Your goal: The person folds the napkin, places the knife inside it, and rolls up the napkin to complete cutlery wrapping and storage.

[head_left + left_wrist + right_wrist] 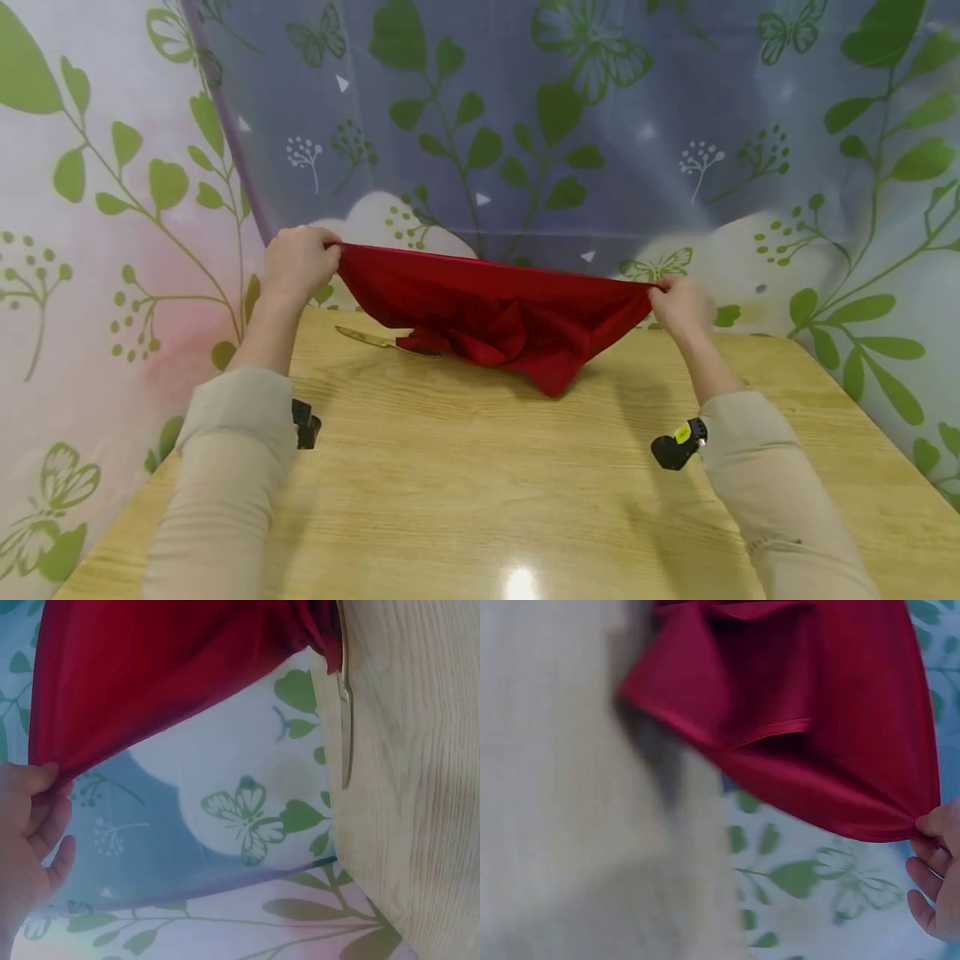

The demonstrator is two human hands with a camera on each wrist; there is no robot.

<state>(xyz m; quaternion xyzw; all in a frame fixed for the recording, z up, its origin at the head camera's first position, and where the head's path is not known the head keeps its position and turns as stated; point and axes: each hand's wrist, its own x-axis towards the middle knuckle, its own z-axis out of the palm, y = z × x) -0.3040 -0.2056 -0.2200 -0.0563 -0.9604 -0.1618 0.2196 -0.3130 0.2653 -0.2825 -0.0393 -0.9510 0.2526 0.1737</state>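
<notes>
A red cloth [480, 292] is stretched between both hands, its top edge taut and sloping down toward the right. My left hand [300, 262] pinches one upper corner between thumb and fingers, as the left wrist view also shows on the cloth [165, 667]. The other upper corner is pinched by my right hand [684, 307]; in the right wrist view the cloth [862, 735] gathers at those fingertips. Its lower part hangs in folds down to the table. A gold-coloured knife [367, 337] lies at the cloth's left, partly covered by it.
The wooden table [450, 475] spreads out below the hands. Behind it hangs a backdrop [480, 125] printed with leaves and butterflies, which continues along both sides. A black wrist camera [305, 425] is on the left forearm, another camera [675, 446] on the right.
</notes>
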